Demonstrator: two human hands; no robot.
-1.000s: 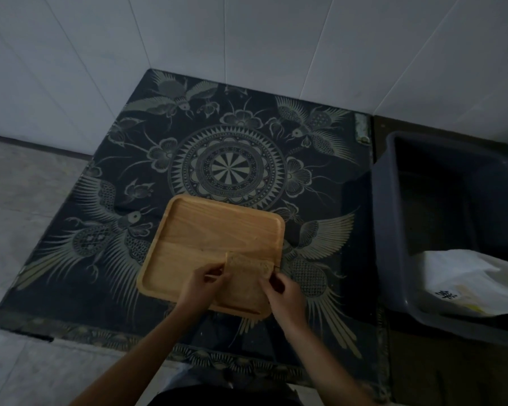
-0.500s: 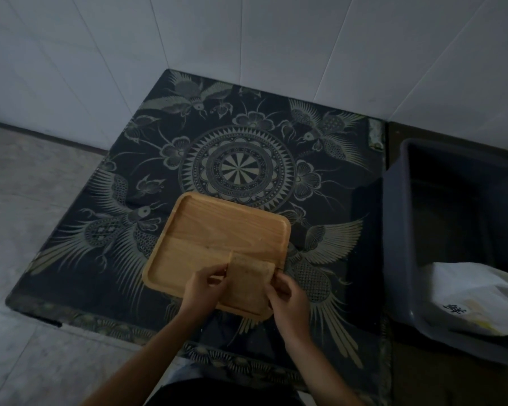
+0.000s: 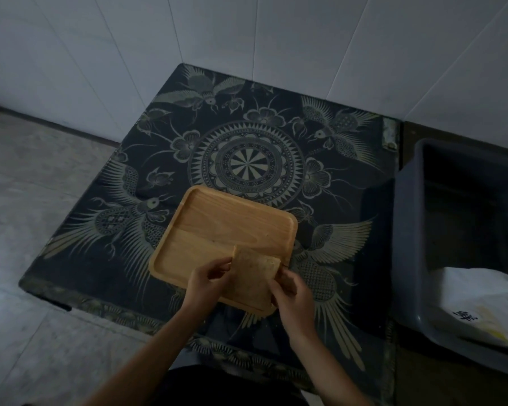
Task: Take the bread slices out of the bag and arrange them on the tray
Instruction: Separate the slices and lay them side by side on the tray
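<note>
Both hands pinch one bread slice point(image 3: 254, 278) over the near right corner of the wooden tray point(image 3: 217, 230) — the left hand point(image 3: 208, 281) grips its left edge, the right hand point(image 3: 291, 291) its right edge. The slice sits at about five o'clock on the tray; whether it lies flat on the wood or hangs just above it cannot be told in this dim light. The rest of the tray shows bare. The tray rests on a dark patterned tabletop point(image 3: 247, 127), just near of its round central medallion.

The step in hand looks like setting down the first slice. To do it well, lower it flat and square to the tray's near and right rims, tight into that corner, so that later slices can line up beside it toward nine o'clock and behind it toward twelve. Let go with both sets of fingertips together — a one-sided release could drag or fold the soft crumb.

The white plastic bag point(image 3: 481, 306) lies in the grey bin point(image 3: 411, 230) at three o'clock, well apart from the tray, so each next slice means a reach to the right.
</note>
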